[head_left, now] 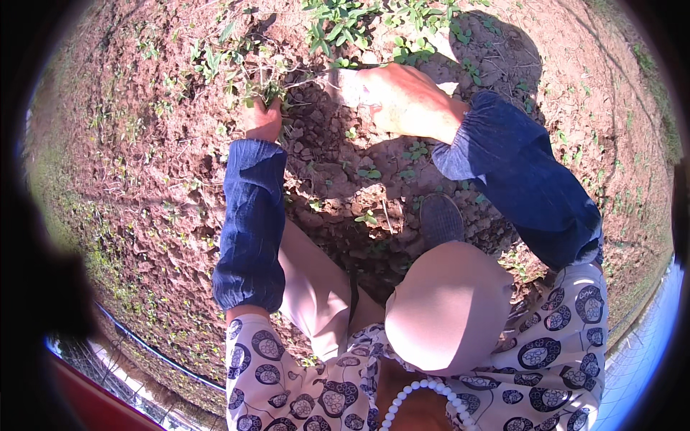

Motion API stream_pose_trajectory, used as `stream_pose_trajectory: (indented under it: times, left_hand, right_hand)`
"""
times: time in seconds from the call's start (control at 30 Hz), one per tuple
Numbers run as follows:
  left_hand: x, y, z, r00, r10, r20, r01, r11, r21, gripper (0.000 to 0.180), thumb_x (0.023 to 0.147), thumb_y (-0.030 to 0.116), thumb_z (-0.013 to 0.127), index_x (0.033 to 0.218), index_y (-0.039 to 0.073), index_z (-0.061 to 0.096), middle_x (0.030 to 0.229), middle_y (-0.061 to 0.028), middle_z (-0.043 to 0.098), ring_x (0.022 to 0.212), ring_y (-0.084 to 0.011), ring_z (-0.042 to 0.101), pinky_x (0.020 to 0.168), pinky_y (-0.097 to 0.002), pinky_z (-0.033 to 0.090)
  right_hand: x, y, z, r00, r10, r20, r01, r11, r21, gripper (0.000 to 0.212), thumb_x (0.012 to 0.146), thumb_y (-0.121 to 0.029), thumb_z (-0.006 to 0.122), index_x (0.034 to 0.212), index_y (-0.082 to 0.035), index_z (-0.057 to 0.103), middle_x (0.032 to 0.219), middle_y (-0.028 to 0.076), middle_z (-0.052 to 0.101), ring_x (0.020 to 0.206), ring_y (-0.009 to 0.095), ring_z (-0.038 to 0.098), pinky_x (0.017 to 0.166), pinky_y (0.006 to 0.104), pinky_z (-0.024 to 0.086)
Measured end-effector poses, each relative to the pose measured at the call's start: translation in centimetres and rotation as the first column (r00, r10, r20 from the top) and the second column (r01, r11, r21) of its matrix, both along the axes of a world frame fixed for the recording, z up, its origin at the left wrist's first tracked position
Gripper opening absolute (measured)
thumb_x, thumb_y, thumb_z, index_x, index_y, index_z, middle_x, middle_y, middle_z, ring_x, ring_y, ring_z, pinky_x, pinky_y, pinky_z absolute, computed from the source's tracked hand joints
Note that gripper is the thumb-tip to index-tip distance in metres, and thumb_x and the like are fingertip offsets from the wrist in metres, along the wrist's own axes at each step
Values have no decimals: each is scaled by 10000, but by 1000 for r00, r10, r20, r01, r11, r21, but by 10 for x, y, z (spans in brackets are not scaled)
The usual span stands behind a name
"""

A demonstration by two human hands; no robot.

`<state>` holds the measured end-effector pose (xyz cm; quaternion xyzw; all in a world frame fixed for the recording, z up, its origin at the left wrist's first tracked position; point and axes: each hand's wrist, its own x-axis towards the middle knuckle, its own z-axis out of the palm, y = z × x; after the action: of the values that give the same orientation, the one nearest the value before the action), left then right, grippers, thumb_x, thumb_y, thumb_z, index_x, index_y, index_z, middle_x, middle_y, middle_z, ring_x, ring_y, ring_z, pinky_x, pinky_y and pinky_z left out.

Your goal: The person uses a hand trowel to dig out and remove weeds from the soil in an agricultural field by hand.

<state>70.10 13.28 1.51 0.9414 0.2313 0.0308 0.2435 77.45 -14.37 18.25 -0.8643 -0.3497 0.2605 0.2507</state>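
Head view, looking down: a person crouches over brown, crumbly soil (180, 237) dotted with small green plants. Near the top, left of centre, the left hand (264, 118) is closed around a clump of greens (267, 90), thin stems and leaves poking out above the fingers. To its right and a little higher, the right hand (410, 100) reaches inward with its back up and its fingers bent. Sunlight bleaches it and its fingertips blur into the bright ground, so I cannot tell whether it grips anything. The hands are apart, with a patch of broken soil between them.

Dark blue sleeve covers (251, 223) wrap both forearms. Just above the right hand grow leafy plants (338, 25), fuller than the scattered seedlings (369, 174) below it. A rounded shadow (507, 54) falls on the ground at upper right. Lower down, I see pale trousers (449, 309) over bent knees, the tip of a dark shoe (440, 219), a white shirt (323, 395) with dark round patterns, and a white bead necklace (424, 386).
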Motion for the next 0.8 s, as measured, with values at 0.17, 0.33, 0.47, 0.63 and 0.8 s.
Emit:
stream_pose_trajectory:
  times: [0.17,0.33,0.47,0.63,0.8]
  left_hand:
    - [37,-45,14,979,-194,67,202,970,-137,288,760,243,656,950,28,634,820,-193,654,750,-352,633,677,-431,495]
    - [49,-63,4,970,-242,11,241,959,-147,306,772,268,632,979,43,646,816,-177,662,771,-333,645,705,-420,508]
    - [44,-41,-17,967,-251,40,254,958,-137,342,774,283,644,997,23,640,856,-176,670,811,-303,654,714,-398,514]
    - [53,-56,-4,993,-104,-63,96,988,-122,318,804,259,611,1032,39,637,942,-183,668,852,-327,647,768,-405,497]
    - [58,-42,-23,1000,10,8,-8,984,-178,307,780,235,655,1031,60,643,954,-140,671,862,-266,636,779,-370,475]
  right_hand:
    - [23,49,-16,994,81,-71,-87,993,-81,79,684,-39,543,744,2,571,648,160,570,628,307,596,590,400,467]
    - [13,75,-32,992,-22,-126,7,992,-124,133,699,-78,575,800,-32,648,740,178,631,727,327,637,647,417,497]
    - [-6,70,-38,983,-101,-154,90,993,-74,129,716,-95,605,820,-20,615,770,159,639,780,335,645,680,410,512]
    - [-24,34,-70,991,-137,7,136,986,92,193,708,-89,620,860,-25,519,742,166,630,752,346,642,640,415,514]
    - [-27,13,-91,986,-157,49,135,943,305,184,726,-67,597,851,-30,466,708,135,624,666,348,618,585,426,481]
